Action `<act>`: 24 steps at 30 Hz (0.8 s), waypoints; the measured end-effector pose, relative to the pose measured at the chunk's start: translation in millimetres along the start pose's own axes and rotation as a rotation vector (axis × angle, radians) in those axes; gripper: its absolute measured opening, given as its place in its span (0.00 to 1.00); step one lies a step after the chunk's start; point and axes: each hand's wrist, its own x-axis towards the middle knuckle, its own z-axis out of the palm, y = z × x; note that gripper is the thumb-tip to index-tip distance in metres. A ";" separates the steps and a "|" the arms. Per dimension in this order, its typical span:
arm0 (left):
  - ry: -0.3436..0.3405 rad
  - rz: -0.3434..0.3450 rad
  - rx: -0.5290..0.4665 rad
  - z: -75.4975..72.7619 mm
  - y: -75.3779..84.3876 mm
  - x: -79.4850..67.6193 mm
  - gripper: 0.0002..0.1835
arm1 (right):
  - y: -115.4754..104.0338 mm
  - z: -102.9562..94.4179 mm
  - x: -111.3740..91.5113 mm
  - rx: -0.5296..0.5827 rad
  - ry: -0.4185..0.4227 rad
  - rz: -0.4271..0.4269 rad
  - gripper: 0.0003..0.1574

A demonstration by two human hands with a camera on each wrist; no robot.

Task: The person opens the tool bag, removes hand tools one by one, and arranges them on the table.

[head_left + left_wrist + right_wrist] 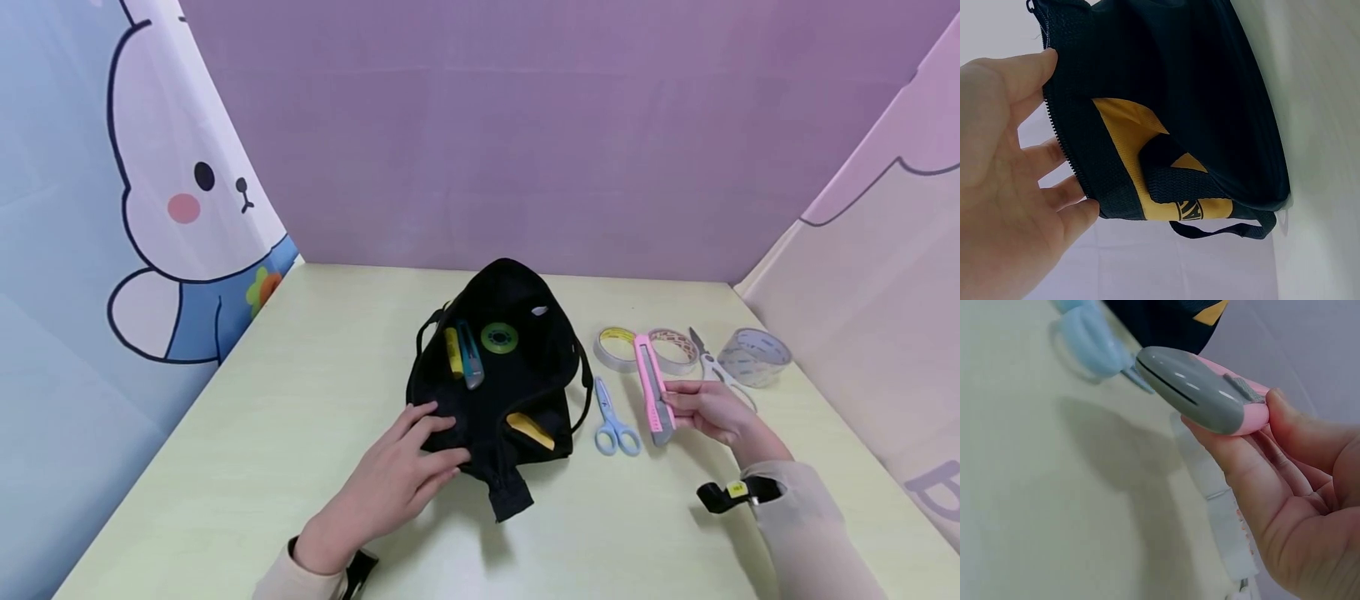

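A black zippered bag (498,400) with a yellow panel (1125,134) stands open in the middle of the table. My left hand (401,475) grips its near zippered edge, thumb on one side and fingers on the other in the left wrist view. Inside the bag show a blue utility knife (470,354), a yellow slim object (453,352) and a green round roll (499,337). To the right of the bag, my right hand (708,410) pinches a pink and grey utility knife (654,387) between thumb and fingers, raised over its shadow on the table.
Light blue scissors (613,425) lie between bag and right hand. Behind the pink knife are two tape rolls, one with a yellow core (615,364) and another beside it (686,367). White-handled scissors (712,362) and a wide clear tape roll (753,358) sit farther right.
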 end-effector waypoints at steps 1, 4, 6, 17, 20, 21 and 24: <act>-0.001 -0.001 0.000 -0.3 0.1 0.0 0.25 | 2.0 -0.7 -0.8 0.005 -0.006 0.003 0.25; -0.005 -0.004 0.001 -0.4 0.1 0.2 0.26 | 8.3 -2.5 -3.7 0.012 -0.005 0.021 0.24; -0.008 -0.006 -0.001 -0.5 0.2 0.3 0.26 | 12.7 -3.2 -5.9 0.012 -0.004 0.034 0.23; -0.002 -0.001 -0.002 -1.9 0.8 1.0 0.26 | 22.7 -2.9 -12.2 -0.048 0.060 0.117 0.18; 0.002 0.005 0.000 -1.9 0.7 0.9 0.25 | 20.9 -0.6 -11.7 -0.097 0.101 0.141 0.14; 0.002 0.006 0.000 -1.8 0.7 0.9 0.25 | 20.0 0.6 -11.4 -0.115 0.113 0.147 0.13; 0.003 0.006 -0.002 -1.8 0.6 1.0 0.25 | 17.2 4.6 -10.6 -0.167 0.133 0.149 0.10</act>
